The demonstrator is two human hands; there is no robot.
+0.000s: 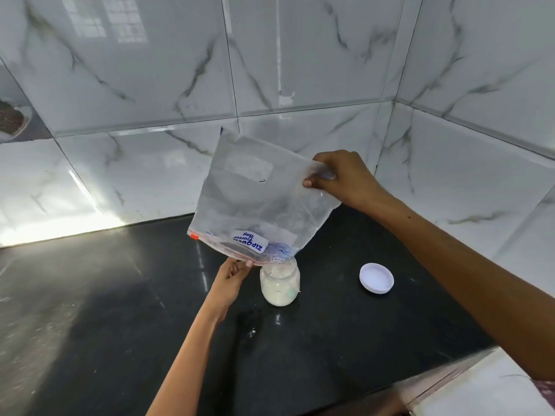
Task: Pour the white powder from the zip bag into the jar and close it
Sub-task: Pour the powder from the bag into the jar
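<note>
Left hand point(232, 273) low, forearm reaching up from bottom centre, thumb and fingers pinched on the lower edge of the bag point(258, 202). Right hand point(342, 178) raised higher, arm extended from the right, fingers pinching the bag's upper corner.

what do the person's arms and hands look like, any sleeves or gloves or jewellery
Both hands are bare: no gloves, rings, watch or bracelets show on the left hand or the right hand. Both forearms are uncovered as far as the picture shows them. A patch of pinkish patterned fabric sits at the lower right corner, by the right upper arm, perhaps a sleeve edge. The left arm leaves the picture with no sleeve visible.
</note>
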